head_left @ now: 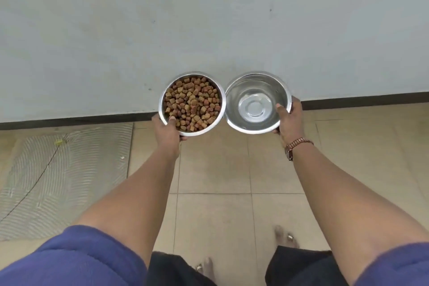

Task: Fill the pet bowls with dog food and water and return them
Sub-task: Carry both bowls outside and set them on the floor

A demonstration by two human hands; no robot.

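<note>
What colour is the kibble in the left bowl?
Mixed tan and reddish-brown kibble, seen in the head view.

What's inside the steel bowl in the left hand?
The left bowl is full of brown kibble. The left hand's thumb hooks over its rim. The bowl's bottom is covered.

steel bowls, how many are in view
2. The bowl of dog food is held in the left hand; the bowl of water is in the right hand, rims touching. No others visible.

Grey wall above dark skirting; beige floor tiles; ribbed grey mat lying left, against skirting.
</note>
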